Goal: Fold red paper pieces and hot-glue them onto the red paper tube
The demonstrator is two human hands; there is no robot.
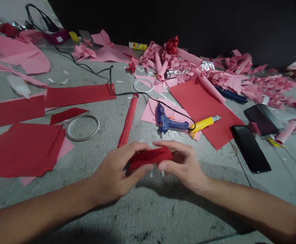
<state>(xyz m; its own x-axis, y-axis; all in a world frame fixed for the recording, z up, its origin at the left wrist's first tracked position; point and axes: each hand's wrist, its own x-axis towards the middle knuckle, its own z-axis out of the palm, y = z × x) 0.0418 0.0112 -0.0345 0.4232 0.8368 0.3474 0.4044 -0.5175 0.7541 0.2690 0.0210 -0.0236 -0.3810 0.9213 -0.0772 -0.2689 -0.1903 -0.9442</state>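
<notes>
A small folded or rolled piece of red paper [151, 157] is held between my two hands, just above the grey surface. My left hand [120, 169] wraps round its left end, with the thumb along the front. The fingers and thumb of my right hand [183, 164] pinch its right end. Just beyond my left hand lies a red paper tube [129, 120], its near end hidden behind the fingers. A blue glue gun [169, 120] rests on pink paper past my right hand, beside a yellow box cutter [204, 125].
Stacked red sheets [21, 150] and a tape roll [83, 127] lie at left. Red strips [79, 96] lie behind them. A large red sheet [201, 105] and a black phone [251, 149] are at right. Crumpled pink paper [239, 62] lines the back. A black cord [130, 92] crosses the middle.
</notes>
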